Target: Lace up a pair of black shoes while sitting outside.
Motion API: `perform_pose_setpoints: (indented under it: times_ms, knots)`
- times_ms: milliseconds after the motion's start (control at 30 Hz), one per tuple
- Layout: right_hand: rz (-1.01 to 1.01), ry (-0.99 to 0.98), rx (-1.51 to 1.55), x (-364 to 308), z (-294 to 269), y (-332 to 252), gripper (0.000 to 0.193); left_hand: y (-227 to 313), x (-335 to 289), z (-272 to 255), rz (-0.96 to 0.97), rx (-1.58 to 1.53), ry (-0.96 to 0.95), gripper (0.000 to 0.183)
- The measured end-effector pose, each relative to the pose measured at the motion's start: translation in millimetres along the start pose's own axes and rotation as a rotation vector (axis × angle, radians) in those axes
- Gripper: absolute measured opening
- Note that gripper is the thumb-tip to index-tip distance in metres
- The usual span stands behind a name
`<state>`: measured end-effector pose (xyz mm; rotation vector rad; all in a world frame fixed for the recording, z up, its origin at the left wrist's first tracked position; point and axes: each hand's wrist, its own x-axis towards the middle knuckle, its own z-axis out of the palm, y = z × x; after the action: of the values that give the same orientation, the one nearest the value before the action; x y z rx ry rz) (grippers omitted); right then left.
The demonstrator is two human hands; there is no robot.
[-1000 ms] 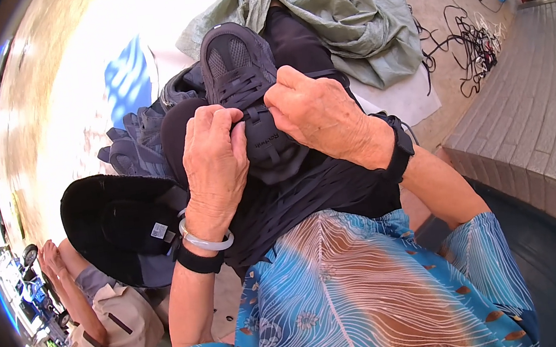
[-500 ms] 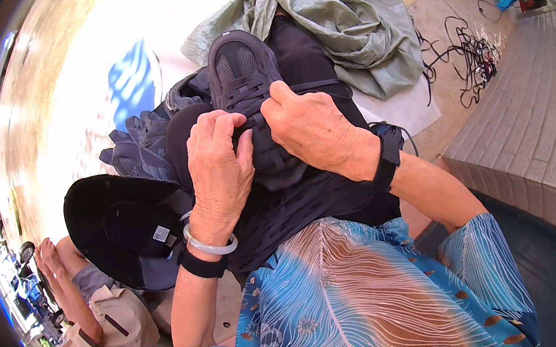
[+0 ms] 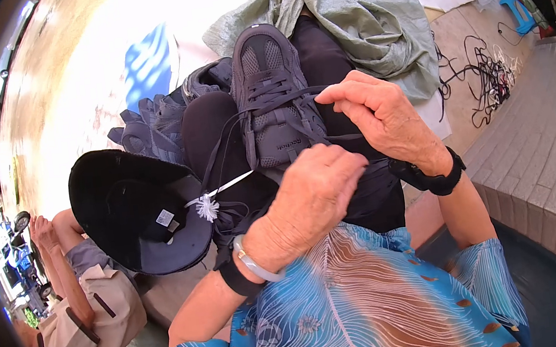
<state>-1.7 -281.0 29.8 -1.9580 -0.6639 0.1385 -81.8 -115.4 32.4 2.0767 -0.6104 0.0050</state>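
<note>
A dark grey sneaker (image 3: 275, 94) rests across my lap, its toe pointing away and its laces (image 3: 271, 91) threaded through the upper part. My right hand (image 3: 381, 109) is beside the sneaker's right edge, thumb and forefinger pinched on a lace that runs from the eyelets. My left hand (image 3: 315, 190) is over the heel end with its fingers curled in. What they hold, if anything, is hidden. A loose lace loops down the sneaker's left side. A white strip with a frayed white tassel (image 3: 207, 208) lies left of the heel, by an upturned black cap (image 3: 137, 211).
More dark grey shoes (image 3: 154, 123) are piled beyond my left knee. A grey-green woven sheet (image 3: 371, 30) lies ahead. Tangled black cords (image 3: 481, 72) and a blue-handled tool (image 3: 517, 12) are at far right, near a tiled ledge (image 3: 545, 141). Another person (image 3: 94, 314) sits at left.
Both hands have come off the middle of the laces. My right hand has moved right, drawing a lace out; my left has dropped toward the heel. The white tassel has come into sight.
</note>
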Motion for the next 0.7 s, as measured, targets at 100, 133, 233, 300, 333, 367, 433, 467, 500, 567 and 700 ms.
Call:
perform_pose_setpoints:
  times_ms: [100, 133, 233, 300, 333, 367, 433, 467, 500, 567, 700]
  knots:
    - [0.15, 0.052, 0.117, 4.2, -0.4, -16.1, 0.016, 32.3, 13.4, 24.9, 0.096, -0.159, -0.074, 0.023]
    - [0.272, 0.035, 0.182, 3.8, 1.5, -14.5, 0.014, 39.5, 17.4, 26.8, 0.096, -0.158, -0.067, 0.023]
    - [0.278, -0.015, 0.098, 7.3, 8.9, -6.5, 0.012, 59.4, 21.9, 34.7, 0.161, -0.384, -0.072, 0.024]
    - [0.329, -0.04, 0.116, 12.1, 22.2, -3.7, 0.011, 74.6, 15.0, 45.9, 0.195, -0.541, -0.183, 0.016]
    - [0.167, 0.007, 0.03, 12.0, 28.3, 2.5, 0.011, 86.9, 10.4, 51.5, 0.198, -0.548, -0.18, 0.016]
    - [0.001, 0.054, -0.054, 14.4, 31.9, 5.0, 0.011, 100.5, 6.0, 55.2, 0.227, -0.663, -0.246, 0.013]
    - [-0.071, 0.068, -0.128, 18.3, 35.3, 2.5, 0.01, 108.0, 5.5, 50.7, 0.253, -0.784, -0.312, 0.012]
    - [-0.083, 0.045, -0.149, 19.1, 36.9, 1.2, 0.01, 104.4, 5.2, 45.6, 0.241, -0.678, -0.288, 0.012]
    - [-0.092, 0.019, -0.16, 18.8, 42.7, 4.8, 0.009, 94.7, 4.9, 39.1, 0.218, -0.57, -0.263, 0.012]
    - [-0.058, 0.019, -0.164, 14.2, 38.8, 13.9, 0.009, 69.5, 5.1, 24.5, 0.143, -0.419, -0.239, 0.008]
    - [-0.046, 0.043, -0.154, 12.3, 52.7, 17.2, 0.01, 24.3, -21.3, -2.3, -0.018, -0.401, -0.201, 0.005]
